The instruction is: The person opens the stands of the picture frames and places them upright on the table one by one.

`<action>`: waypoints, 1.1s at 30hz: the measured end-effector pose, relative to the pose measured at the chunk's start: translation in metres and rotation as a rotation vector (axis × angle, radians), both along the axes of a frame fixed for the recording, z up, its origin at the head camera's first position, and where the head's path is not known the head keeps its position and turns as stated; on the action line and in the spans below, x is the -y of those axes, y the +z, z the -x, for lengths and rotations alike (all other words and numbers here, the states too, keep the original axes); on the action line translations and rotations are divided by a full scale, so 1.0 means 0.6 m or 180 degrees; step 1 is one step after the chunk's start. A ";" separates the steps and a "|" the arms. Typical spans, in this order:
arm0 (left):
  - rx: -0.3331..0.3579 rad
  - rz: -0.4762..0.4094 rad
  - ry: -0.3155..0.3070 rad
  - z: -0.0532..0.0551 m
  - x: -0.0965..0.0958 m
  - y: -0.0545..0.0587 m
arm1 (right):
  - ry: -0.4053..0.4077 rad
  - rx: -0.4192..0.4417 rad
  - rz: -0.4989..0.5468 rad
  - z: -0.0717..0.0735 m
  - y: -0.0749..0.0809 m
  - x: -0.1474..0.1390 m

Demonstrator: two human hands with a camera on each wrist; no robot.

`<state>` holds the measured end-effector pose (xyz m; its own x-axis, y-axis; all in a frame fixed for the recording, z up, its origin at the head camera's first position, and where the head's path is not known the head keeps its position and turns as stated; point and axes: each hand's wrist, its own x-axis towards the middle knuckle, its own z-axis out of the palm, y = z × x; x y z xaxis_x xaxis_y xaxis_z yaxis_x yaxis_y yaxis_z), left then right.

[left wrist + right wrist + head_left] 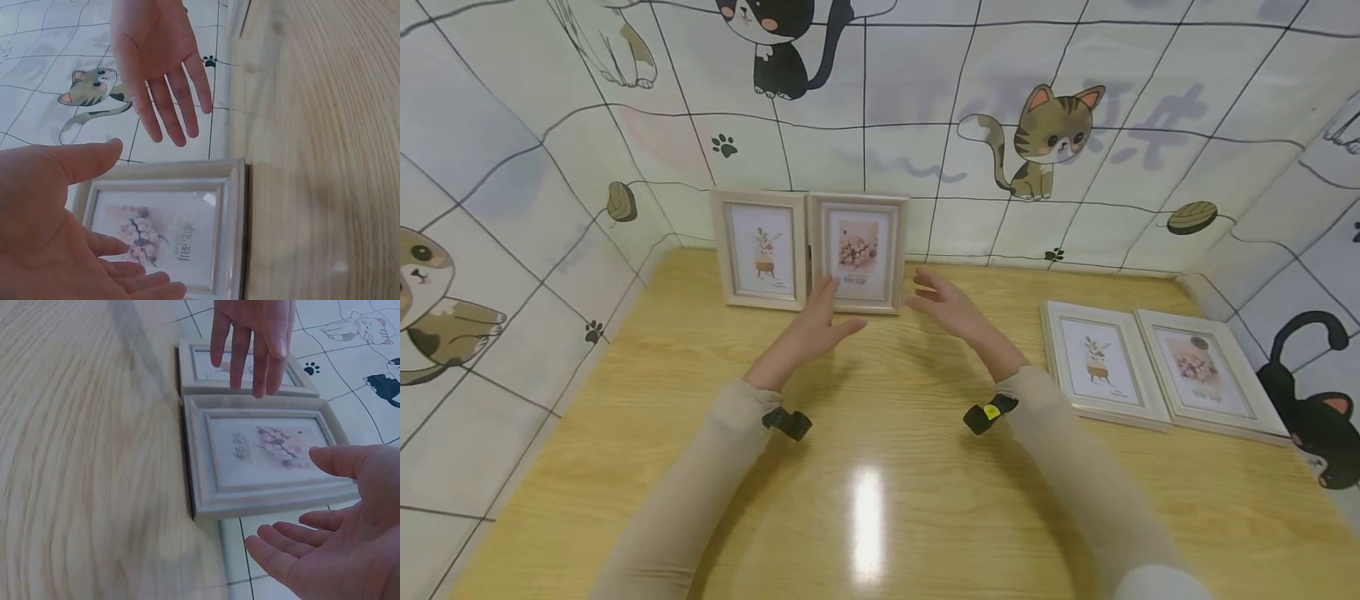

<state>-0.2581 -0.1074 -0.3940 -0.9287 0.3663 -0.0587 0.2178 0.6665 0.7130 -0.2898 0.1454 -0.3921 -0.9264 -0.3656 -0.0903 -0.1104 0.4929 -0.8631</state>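
Two pale picture frames stand upright side by side at the back of the table: a plant-print frame [765, 250] on the left and a flower-print frame [859, 250] on the right. In front of the flower-print frame, my left hand [811, 332] has its fingers extended, overlapping the frame's lower left part in the head view. My right hand [953, 311] is beside that frame's right edge, fingers loosely spread. Both palms face each other with the flower-print frame [269, 453] between them in the right wrist view. Neither hand holds anything.
On the right of the wooden table [880, 400] lie a second plant-print frame [1107, 364] and a second flower-print frame [1210, 371], side by side. A cat-patterned sheet [925, 150] rises behind the table and at both sides.
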 end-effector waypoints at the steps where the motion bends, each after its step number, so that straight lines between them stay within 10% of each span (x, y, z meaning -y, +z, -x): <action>1: -0.0024 -0.0004 -0.0036 -0.001 -0.003 0.002 | 0.0013 -0.0028 -0.0026 -0.002 0.003 -0.008; 33: 0.0239 0.0037 -0.1112 -0.018 -0.215 -0.029 | -0.0447 -0.0108 -0.1263 -0.137 0.026 -0.382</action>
